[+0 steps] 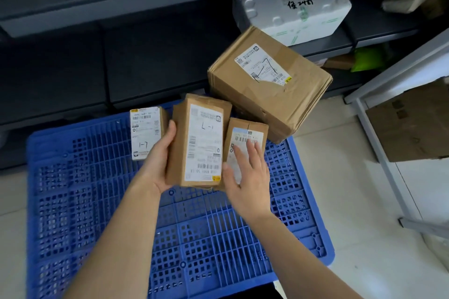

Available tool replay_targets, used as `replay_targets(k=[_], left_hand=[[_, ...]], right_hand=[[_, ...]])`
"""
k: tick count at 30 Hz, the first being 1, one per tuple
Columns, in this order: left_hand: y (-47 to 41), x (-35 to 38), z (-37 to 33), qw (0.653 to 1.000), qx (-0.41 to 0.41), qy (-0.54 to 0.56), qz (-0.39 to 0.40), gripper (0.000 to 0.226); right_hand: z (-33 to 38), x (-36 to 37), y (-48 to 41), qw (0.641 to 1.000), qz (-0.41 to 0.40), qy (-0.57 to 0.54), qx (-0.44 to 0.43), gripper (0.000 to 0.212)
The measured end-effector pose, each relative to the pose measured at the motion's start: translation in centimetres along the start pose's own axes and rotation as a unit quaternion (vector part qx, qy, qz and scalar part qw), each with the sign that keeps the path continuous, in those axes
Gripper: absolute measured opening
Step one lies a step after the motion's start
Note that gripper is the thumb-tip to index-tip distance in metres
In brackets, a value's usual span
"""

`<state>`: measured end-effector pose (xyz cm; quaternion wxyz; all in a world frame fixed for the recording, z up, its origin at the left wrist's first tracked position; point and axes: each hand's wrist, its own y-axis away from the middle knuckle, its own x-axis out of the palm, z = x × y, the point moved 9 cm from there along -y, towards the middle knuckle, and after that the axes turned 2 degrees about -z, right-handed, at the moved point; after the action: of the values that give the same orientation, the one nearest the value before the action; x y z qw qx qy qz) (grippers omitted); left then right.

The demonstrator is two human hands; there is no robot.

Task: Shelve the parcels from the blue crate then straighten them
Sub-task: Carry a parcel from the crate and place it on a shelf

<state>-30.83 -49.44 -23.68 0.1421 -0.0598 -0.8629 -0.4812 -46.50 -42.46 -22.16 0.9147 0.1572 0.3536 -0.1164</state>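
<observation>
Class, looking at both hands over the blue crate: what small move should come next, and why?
Probably lift the tall parcel toward the shelf: the left hand grips its side, while the right hand lies open on the small parcel beside it.

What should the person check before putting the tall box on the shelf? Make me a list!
1. Left hand grips the tall parcel: ok.
2. Right hand holds the small parcel: not ok, straight fingers only rest on it.
3. Free room on the shelf behind the blue crate: ok.
4. Big box sits level: not ok, it tilts at the crate's far corner.
5. Tall parcel's weight: cannot tell.
</observation>
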Motion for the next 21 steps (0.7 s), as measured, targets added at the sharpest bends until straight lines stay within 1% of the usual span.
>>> replay_targets(k=[2, 4, 6, 8, 10, 12, 14, 16, 18, 19, 21], left_hand=[[0.1, -0.1, 0.7, 0.998, -0.004, 0.057, 0.018, 0.066], [0.1, -0.3, 0.7, 0.995, 0.004, 0.097, 0.032, 0.062], [0.1, -0.5, 0.5, 0.994, 0.020, 0.101, 0.035, 0.056], [0.1, -1.0, 0.1, 0.995, 0.057, 0.081, 0.028, 0.045], [0.0, -1.7, -0.4, 0.993, 0.104, 0.058, 0.021, 0.039], [0.1, -2.6, -0.9, 0.989, 0.132, 0.065, 0.009, 0.040], [0.0, -4.3, -1.6, 0.986, 0.146, 0.076, -0.031, 0.046], [-0.2, -5.9, -2.2, 0.986, 0.147, 0.037, -0.064, 0.051], [-0.3, -6.9, -2.3, 0.988, 0.131, -0.012, -0.084, 0.043], [-0.4, -7.6, -2.2, 0.988, 0.120, -0.001, -0.095, 0.041], [-0.2, -8.5, -1.9, 0.982, 0.121, 0.092, -0.115, 0.045]], right_hand=[[1.1, 0.8, -0.2, 0.992, 0.047, -0.118, 0.029, 0.056], [2.2, 1.5, 0.1, 0.973, 0.079, -0.209, 0.055, 0.058], [2.8, 2.1, 0.5, 0.945, 0.096, -0.297, 0.102, 0.059], [2.9, 3.0, 0.7, 0.911, 0.112, -0.369, 0.147, 0.058], [3.0, 3.3, 0.4, 0.900, 0.115, -0.390, 0.158, 0.059], [3.1, 3.4, 0.0, 0.900, 0.112, -0.391, 0.159, 0.057], [3.0, 4.0, -0.3, 0.898, 0.125, -0.389, 0.163, 0.053], [3.2, 4.6, -0.4, 0.897, 0.142, -0.384, 0.168, 0.054], [3.0, 4.7, -0.6, 0.892, 0.113, -0.395, 0.190, 0.065], [2.9, 4.7, -0.7, 0.881, 0.088, -0.414, 0.211, 0.075], [2.6, 5.4, -0.9, 0.860, 0.062, -0.447, 0.240, 0.096]])
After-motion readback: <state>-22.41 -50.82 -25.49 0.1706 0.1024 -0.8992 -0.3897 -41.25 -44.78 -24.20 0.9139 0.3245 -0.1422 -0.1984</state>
